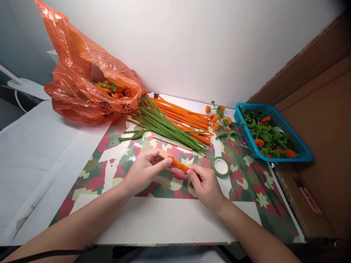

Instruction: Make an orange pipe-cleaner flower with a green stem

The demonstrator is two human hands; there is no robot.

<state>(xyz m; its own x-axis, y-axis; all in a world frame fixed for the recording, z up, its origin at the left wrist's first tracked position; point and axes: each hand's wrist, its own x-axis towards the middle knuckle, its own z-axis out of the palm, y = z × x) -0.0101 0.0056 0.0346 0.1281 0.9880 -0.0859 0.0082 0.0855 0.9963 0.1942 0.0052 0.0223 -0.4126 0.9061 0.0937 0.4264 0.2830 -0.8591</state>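
Note:
My left hand (145, 170) pinches a thin wooden stick (163, 156) near its left end. An orange pipe cleaner (179, 165) is coiled tightly round the stick. My right hand (204, 184) is closed on the right end of that coil. Both hands hover just above a camouflage-patterned mat (109, 160). Behind them lie a bundle of green pipe cleaners (164, 124) and a bundle of orange pipe cleaners (183, 115). Another bare wooden stick (171, 143) rests in front of the green bundle.
An orange plastic bag (87, 76) with finished pieces sits at the back left. A roll of green tape (221, 167) lies right of my hands. A flower stem with orange buds (221, 118) and a blue basket (297, 146) of green and orange coils stand at the right.

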